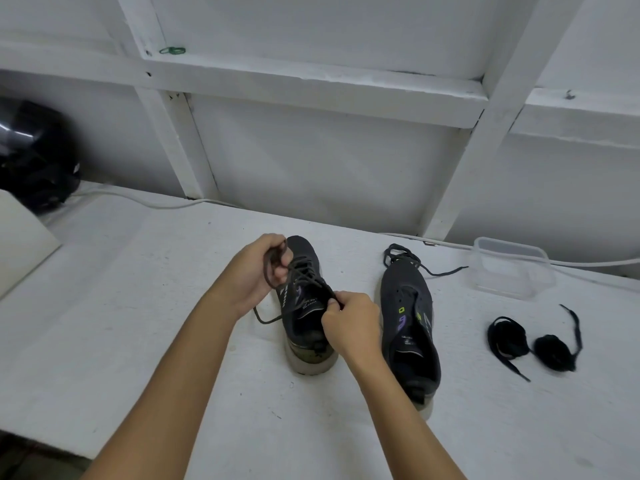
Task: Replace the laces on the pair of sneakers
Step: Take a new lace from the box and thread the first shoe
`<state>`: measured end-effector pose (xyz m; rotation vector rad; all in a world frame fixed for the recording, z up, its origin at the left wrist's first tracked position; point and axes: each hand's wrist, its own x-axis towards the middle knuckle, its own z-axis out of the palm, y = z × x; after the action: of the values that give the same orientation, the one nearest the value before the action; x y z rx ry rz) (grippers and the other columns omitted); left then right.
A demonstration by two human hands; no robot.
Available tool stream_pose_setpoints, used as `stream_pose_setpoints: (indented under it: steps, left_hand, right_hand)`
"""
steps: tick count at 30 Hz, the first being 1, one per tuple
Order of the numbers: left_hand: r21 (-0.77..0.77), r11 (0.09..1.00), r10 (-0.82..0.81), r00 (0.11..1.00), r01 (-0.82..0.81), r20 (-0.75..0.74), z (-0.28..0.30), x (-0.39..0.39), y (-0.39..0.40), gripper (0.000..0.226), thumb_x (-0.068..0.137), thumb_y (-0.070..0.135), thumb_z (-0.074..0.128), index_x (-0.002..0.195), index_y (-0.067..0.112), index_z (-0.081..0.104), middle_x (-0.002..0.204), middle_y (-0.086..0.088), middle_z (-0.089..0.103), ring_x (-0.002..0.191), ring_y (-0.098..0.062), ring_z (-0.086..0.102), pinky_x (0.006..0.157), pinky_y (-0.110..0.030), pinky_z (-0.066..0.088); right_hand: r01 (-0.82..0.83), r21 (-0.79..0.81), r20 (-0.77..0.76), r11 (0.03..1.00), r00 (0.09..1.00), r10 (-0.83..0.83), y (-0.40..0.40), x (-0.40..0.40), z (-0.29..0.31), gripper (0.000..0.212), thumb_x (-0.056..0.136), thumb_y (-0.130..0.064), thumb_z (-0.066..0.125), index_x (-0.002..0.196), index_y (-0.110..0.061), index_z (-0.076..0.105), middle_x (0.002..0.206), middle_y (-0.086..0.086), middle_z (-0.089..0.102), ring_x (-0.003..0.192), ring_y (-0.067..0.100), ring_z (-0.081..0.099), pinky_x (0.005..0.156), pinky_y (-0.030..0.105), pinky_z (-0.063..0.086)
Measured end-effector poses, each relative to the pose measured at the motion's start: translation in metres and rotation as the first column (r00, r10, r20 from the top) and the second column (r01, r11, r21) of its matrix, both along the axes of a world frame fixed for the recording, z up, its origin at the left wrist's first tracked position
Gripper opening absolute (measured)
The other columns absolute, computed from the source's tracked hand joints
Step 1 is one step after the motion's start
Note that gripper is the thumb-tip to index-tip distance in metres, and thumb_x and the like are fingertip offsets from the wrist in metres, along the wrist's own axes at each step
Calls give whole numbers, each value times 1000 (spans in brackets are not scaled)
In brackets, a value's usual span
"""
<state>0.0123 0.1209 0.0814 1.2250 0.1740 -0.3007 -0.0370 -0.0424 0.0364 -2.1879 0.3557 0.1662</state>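
Laces are limp cord, so I expect no resistance except friction at the eyelets. My left hand grips a gathered loop of the dark lace just left of the laced sneaker, near its toe, while my right hand pinches the same lace over its tongue. Right of that sneaker stands the second sneaker, unlaced, a loose lace at its toe. Farther right on the counter lie two coiled laces. I'd pinch near the stiff tips.
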Motion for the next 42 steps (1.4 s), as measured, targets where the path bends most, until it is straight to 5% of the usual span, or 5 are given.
stream_pose_setpoints:
  steps: [12, 17, 24, 32, 42]
  left_hand:
    - [-183, 982, 68, 995, -55, 67, 15, 3, -3, 27, 101, 19, 44, 77, 13, 55, 71, -4, 61, 54, -12, 50, 54, -22, 48]
    - [-167, 985, 50, 997, -39, 62, 13, 8, -4, 24, 103, 22, 47, 91, 13, 64, 90, -3, 69, 70, -12, 62, 65, -24, 52]
    - [693, 712, 157, 988, -113, 0, -26, 7, 18, 55, 90, 54, 61, 137, 27, 54, 134, 6, 57, 113, -16, 62, 96, -39, 51]
    - [865, 449, -267, 957, 224, -110, -30, -28, 11, 55, 72, 55, 83, 115, 36, 54, 111, 15, 61, 99, -8, 64, 81, -26, 49]
    - [893, 425, -297, 955, 147, -16, -20, -28, 15, 17, 89, 39, 72, 79, 26, 67, 83, 16, 66, 72, 0, 57, 64, -22, 40]
  right_hand:
    - [-213, -30, 79, 977, 973, 215, 1, 5, 18, 32, 100, -27, 59, 131, -22, 65, 121, -3, 68, 102, 14, 60, 77, 20, 40]
    - [-362, -7, 130, 932, 924, 360, 7, 37, 35, 22, 99, -35, 59, 91, -19, 71, 81, -6, 66, 78, 13, 56, 65, 22, 42]
    - [-16, 573, -91, 820, 992, 83, -14, 73, 45, 25, 106, -32, 48, 94, -19, 67, 95, -3, 76, 98, 20, 72, 79, 35, 59]
    - [250, 717, -185, 651, 968, -168, -45, 85, 47, 27, 105, -28, 41, 92, -17, 62, 87, -1, 75, 86, 16, 74, 75, 33, 57]
    - [-294, -51, -285, 954, 920, 269, -37, 64, 25, 35, 100, -35, 57, 87, -7, 72, 76, 4, 77, 72, 16, 75, 62, 29, 62]
